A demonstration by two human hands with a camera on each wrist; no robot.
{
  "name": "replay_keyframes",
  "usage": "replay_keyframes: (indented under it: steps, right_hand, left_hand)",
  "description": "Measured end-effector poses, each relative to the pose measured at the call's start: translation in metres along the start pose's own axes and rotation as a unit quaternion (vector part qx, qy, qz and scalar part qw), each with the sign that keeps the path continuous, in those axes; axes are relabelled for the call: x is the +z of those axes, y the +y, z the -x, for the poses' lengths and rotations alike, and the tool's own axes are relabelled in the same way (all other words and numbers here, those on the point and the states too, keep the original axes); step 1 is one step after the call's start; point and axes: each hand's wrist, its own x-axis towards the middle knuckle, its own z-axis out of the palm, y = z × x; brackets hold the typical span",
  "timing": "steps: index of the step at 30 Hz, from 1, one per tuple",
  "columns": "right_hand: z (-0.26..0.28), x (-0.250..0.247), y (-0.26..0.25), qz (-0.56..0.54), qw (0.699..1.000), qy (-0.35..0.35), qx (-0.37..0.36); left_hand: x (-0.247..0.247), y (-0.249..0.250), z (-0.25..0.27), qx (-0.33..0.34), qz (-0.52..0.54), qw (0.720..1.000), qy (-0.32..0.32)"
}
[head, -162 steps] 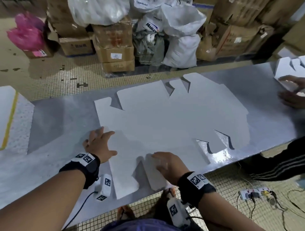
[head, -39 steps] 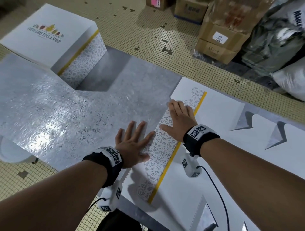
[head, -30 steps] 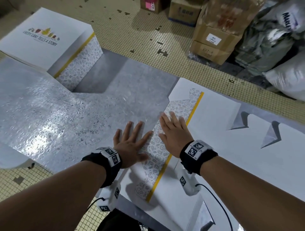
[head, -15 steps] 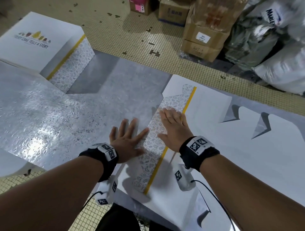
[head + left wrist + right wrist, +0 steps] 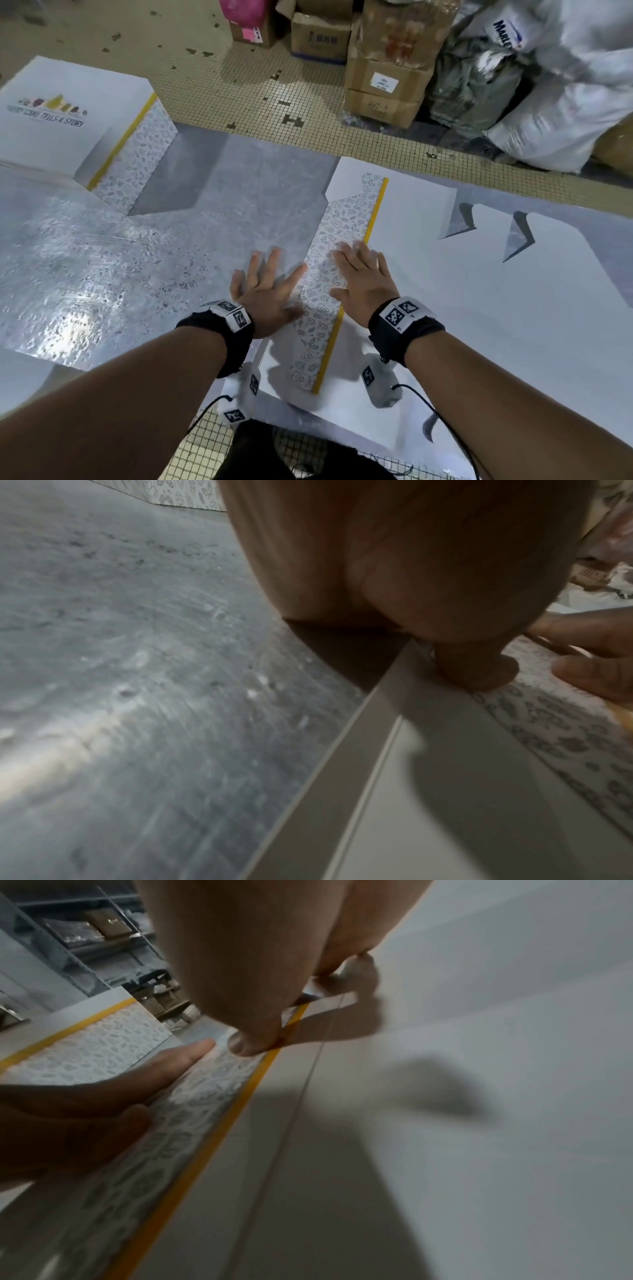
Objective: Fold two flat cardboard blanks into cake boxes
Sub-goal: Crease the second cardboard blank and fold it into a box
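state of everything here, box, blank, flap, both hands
finished box: folded up, closed, standing on the table
blank: flat on the table, white side up
patterned flap: folded over onto the blank
left hand: flat, at the flap's edge
right hand: flat, pressing the flap

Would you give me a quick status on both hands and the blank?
Left hand and right hand open, flat on folded patterned flap. Blank otherwise flat on table. Finished box clear, far left.

Cardboard blank [image 5: 479, 325] cut off (right), fingertips [image 5: 342, 247] perhaps blurred
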Motion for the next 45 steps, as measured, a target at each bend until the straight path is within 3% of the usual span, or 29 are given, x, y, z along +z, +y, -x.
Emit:
replay_keyframes:
  steps: [5,11,14,16,18,20,22,28,31,34,37,41,45]
  right_hand:
    - [0.049,0.028,0.000,-0.148,0.986,0.069,0.014]
    - [0.099,0.050,-0.016,-0.257,0.949,0.138,0.119]
    - [0.104,0.042,-0.037,-0.349,0.911,0.165,0.146]
    - [0.104,0.034,-0.050,-0.409,0.879,0.204,0.137]
    - [0.099,0.027,-0.061,-0.426,0.869,0.228,0.105]
    - [0.092,0.022,-0.071,-0.419,0.877,0.226,0.064]
    - [0.080,0.017,-0.082,-0.385,0.901,0.196,0.037]
    - [0.036,0.019,-0.122,-0.162,0.986,0.009,-0.022]
    - [0.022,0.036,-0.130,-0.078,0.996,-0.030,-0.036]
    - [0.024,0.050,-0.127,-0.064,0.997,-0.015,-0.030]
    - [0.024,0.057,-0.123,-0.066,0.997,0.018,-0.035]
    - [0.020,0.064,-0.122,-0.124,0.991,0.054,-0.019]
    - [0.018,0.076,-0.125,-0.126,0.982,0.144,-0.006]
  left_hand:
    - [0.002,-0.006,-0.003,0.010,0.010,1.000,-0.026]
    - [-0.009,-0.007,0.006,0.040,0.109,0.993,-0.023]
    - [-0.012,-0.013,0.009,0.073,0.199,0.977,0.006]
    - [-0.013,-0.020,0.013,0.096,0.296,0.950,0.015]
    - [-0.018,-0.025,0.022,0.088,0.446,0.891,0.011]
    - [-0.022,-0.028,0.033,0.087,0.572,0.815,0.027]
    - [-0.027,-0.035,0.045,0.087,0.602,0.793,0.047]
    - [-0.037,-0.083,0.078,0.094,0.558,0.823,0.054]
    - [-0.035,-0.106,0.085,0.052,0.519,0.847,0.105]
    - [-0.022,-0.129,0.082,0.038,0.419,0.895,0.145]
    - [-0.013,-0.141,0.075,0.089,0.290,0.945,0.127]
    - [-0.006,-0.156,0.051,0.140,0.163,0.965,0.153]
    - [-0.024,-0.155,0.038,0.146,0.099,0.978,0.109]
